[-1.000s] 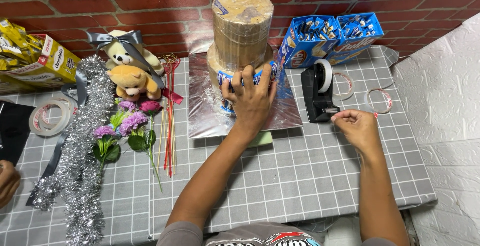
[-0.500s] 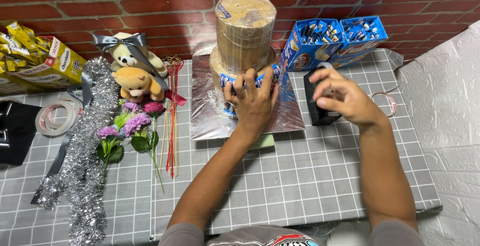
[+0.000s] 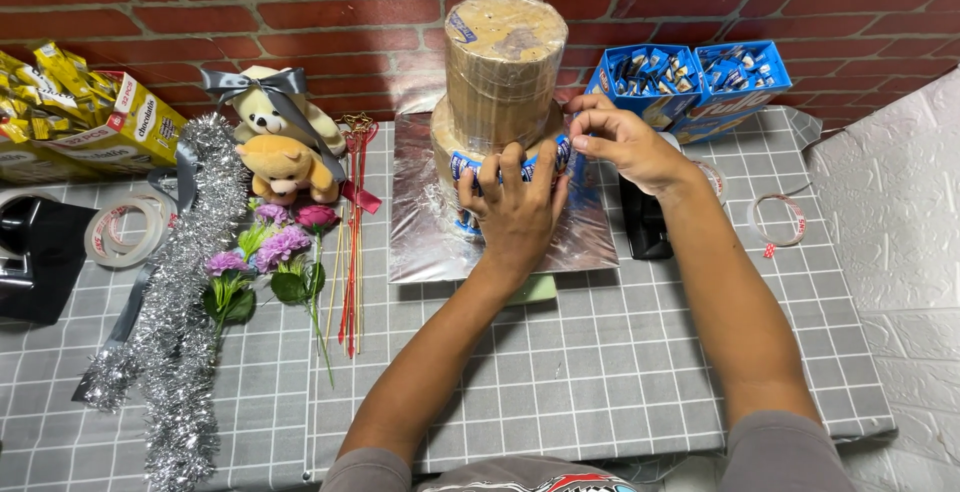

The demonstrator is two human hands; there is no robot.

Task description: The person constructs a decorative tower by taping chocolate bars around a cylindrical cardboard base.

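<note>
The left hand (image 3: 517, 207) presses flat on the blue packets (image 3: 470, 165) around the lower tier of the cardboard tower (image 3: 500, 82), standing on the silver board (image 3: 420, 222). The right hand (image 3: 625, 142) pinches a packet beside it.

Two-tier tan cardboard tower (image 3: 503, 72) stood upright on a silver foil board (image 3: 420, 242). Blue-wrapped snack packs (image 3: 468, 165) were pressed upright against the lower tier's front.

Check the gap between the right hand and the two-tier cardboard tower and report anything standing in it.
Nothing visible stands between them. The right hand is already at the right side of the tower, fingertips by the blue wrappers on the lower tier. The left hand presses the front.
</note>
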